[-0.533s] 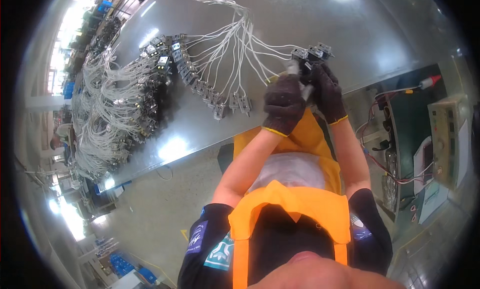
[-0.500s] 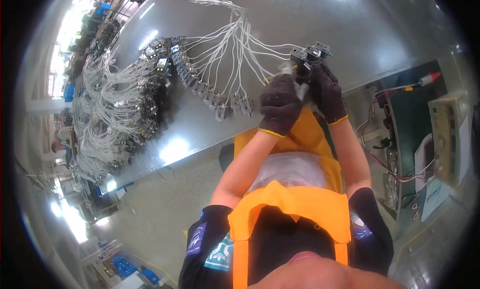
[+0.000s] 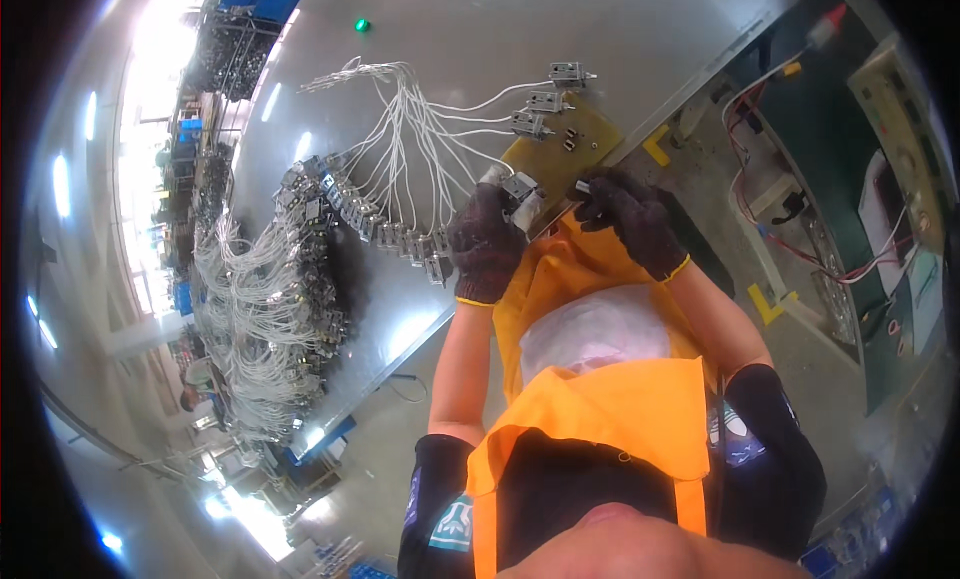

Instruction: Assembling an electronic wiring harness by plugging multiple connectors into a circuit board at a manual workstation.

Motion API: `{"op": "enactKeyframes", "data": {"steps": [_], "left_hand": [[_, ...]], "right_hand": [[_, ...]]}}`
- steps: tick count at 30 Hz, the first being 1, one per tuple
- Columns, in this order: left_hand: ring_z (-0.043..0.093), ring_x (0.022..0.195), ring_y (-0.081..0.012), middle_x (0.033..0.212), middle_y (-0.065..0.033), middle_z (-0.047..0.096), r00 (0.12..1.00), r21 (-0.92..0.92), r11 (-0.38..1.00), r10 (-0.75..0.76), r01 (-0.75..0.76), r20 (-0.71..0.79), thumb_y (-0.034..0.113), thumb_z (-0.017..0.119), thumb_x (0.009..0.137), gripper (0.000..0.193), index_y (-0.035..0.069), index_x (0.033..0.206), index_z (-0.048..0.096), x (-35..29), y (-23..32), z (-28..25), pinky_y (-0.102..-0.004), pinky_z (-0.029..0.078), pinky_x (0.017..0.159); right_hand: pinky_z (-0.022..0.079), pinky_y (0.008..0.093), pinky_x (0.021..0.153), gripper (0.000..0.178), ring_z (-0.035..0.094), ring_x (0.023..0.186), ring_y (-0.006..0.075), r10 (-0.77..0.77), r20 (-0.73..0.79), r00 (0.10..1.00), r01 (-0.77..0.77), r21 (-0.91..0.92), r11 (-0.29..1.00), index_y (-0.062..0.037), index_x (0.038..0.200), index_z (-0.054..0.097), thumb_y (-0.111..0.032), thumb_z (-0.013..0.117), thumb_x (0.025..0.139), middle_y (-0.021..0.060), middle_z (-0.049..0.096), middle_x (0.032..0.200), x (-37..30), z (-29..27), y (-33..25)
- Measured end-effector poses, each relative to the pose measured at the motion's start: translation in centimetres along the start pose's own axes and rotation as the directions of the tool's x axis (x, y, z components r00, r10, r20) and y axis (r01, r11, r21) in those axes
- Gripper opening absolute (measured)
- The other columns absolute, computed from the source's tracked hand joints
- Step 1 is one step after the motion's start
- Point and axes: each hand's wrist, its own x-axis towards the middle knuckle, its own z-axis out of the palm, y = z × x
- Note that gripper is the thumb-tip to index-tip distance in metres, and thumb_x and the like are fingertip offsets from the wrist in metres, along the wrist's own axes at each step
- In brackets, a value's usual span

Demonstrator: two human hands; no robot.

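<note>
My gloved left hand (image 3: pixel 487 241) is closed around a small boxy metal part with a white cable (image 3: pixel 519 186). Something white (image 3: pixel 527 212), perhaps cloth, shows beside its fingers. To the right, my gloved right hand (image 3: pixel 637 219) pinches a small silvery piece (image 3: pixel 583 187) at its fingertips, over the near edge of a yellow-brown board (image 3: pixel 553 161). Tiny dark parts (image 3: pixel 571 139) lie on that board. Three similar boxy parts (image 3: pixel 545 102) sit at the board's far left edge, their white cables (image 3: pixel 400 104) running into a bundle on the metal table.
A curved row of cabled metal parts (image 3: pixel 385 234) lies left of my hands, next to a large heap of white cables and parts (image 3: pixel 260 319). The table edge (image 3: pixel 700 79) runs diagonally on the right. Beyond it stand a beige box (image 3: pixel 905 119) and red wires (image 3: pixel 745 184).
My hands, close together before, are now apart. The yellow-brown board and the tiny parts on it have come into plain sight. The whole view has shifted.
</note>
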Motion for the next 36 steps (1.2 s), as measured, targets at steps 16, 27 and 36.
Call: {"op": "enactKeyframes", "data": {"steps": [16,27,36], "left_hand": [[0.068,0.085,-0.0301,0.095,-0.0137,0.069,0.999,0.071,0.997,-0.032,0.031,0.023,0.031,0.072,0.085,0.05,0.007,0.126,0.057,-0.2,-0.2,-0.3,-0.0404,0.053,0.073],[0.065,0.095,-0.0336,0.107,-0.0185,0.065,0.984,-0.483,0.87,-0.016,0.101,0.176,0.019,0.066,0.09,0.051,0.003,0.136,0.048,0.3,-1.2,-1.1,-0.0404,0.051,0.082],[0.066,0.101,-0.0239,0.11,-0.0137,0.067,0.994,-0.247,0.968,-0.01,0.037,0.109,0.015,0.066,0.09,0.05,0.005,0.136,0.049,0.0,-2.5,-0.1,-0.0347,0.052,0.085]], "right_hand": [[0.052,0.0241,0.061,0.027,0.062,0.068,0.0074,0.058,0.086,0.995,-0.042,-0.183,0.982,-0.0055,0.118,0.06,-0.022,0.059,0.097,0.0034,0.068,0.09,-2.2,1.1,0.1],[0.05,0.0211,0.056,0.029,0.059,0.063,0.0056,-0.213,0.188,0.959,0.275,-0.418,0.866,-0.0077,0.124,0.061,-0.019,0.061,0.097,0.0022,0.068,0.09,-0.3,5.6,2.7],[0.052,0.0243,0.058,0.03,0.062,0.064,0.0081,-0.22,0.162,0.962,0.271,-0.485,0.832,-0.0068,0.124,0.061,-0.021,0.06,0.097,0.0044,0.069,0.088,-1.1,4.5,2.5]]}}
